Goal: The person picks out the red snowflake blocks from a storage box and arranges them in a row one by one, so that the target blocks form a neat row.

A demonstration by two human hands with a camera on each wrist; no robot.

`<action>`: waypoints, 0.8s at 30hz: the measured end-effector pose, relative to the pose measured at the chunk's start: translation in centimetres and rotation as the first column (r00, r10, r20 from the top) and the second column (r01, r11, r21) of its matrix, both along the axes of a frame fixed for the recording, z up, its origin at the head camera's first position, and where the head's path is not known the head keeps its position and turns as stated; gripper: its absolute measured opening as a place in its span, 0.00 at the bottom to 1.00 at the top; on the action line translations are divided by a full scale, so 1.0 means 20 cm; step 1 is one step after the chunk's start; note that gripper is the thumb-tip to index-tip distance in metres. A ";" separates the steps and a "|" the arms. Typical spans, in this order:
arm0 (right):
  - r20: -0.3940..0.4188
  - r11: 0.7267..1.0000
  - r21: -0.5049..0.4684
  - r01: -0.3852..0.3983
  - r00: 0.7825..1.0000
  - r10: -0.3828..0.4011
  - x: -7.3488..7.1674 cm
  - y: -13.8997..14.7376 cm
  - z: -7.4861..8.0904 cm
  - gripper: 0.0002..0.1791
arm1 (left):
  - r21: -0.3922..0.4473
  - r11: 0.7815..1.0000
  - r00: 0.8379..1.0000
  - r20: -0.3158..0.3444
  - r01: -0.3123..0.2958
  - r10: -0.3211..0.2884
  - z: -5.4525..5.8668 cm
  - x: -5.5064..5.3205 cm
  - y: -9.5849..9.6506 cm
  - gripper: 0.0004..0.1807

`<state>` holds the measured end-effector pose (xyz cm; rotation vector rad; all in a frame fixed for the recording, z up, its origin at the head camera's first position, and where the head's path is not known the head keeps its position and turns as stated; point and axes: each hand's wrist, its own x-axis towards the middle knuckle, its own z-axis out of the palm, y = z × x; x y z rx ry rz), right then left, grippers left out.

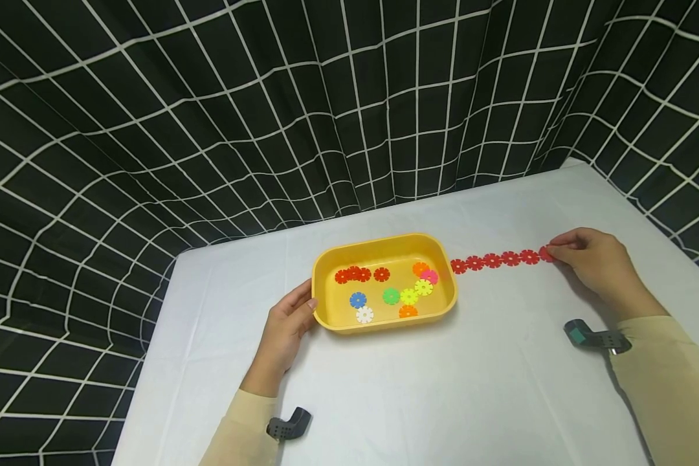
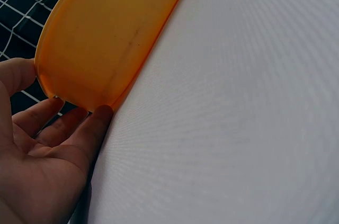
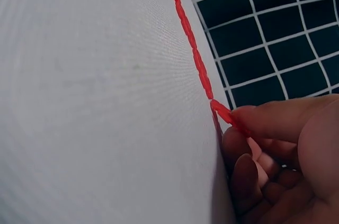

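A yellow plastic tray [image 1: 384, 327] stands on the table with toothed snowflake discs in it. My left hand [image 1: 288, 323] holds the tray's left end, thumb at the rim and fingers against the outer wall, as the left wrist view shows on the orange-looking tray [image 2: 106, 38]. Between thumb and finger, my right hand [image 1: 597, 262] pinches the right end of a chain of red snowflake discs [image 1: 492, 261]. From the tray's right side, this chain runs out over the table. In the right wrist view the pinched end disc [image 3: 222, 112] tilts up while the others lie flat.
Inside the tray lie several red discs [image 1: 381, 274], a blue disc [image 1: 358, 299], a white disc [image 1: 364, 315], a green disc [image 1: 391, 296], and yellow, orange and pink ones. Beyond the white-covered table [image 1: 443, 388] hangs a black curtain [image 1: 361, 116] with a white grid.
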<state>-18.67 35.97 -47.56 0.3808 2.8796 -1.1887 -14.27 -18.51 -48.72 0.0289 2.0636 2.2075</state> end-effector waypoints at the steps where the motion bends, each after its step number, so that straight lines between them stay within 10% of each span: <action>1: 0.003 1.000 -0.004 0.003 1.000 -0.003 0.00 0.00 0.00 0.25 | 0.001 1.000 1.000 0.001 0.000 0.000 0.00 0.00 0.00 0.28; 24: 0.010 0.996 -0.063 0.063 0.998 -0.063 0.01 0.01 0.00 0.34 | -0.007 1.000 1.000 0.000 -0.008 0.008 0.01 0.00 0.01 0.27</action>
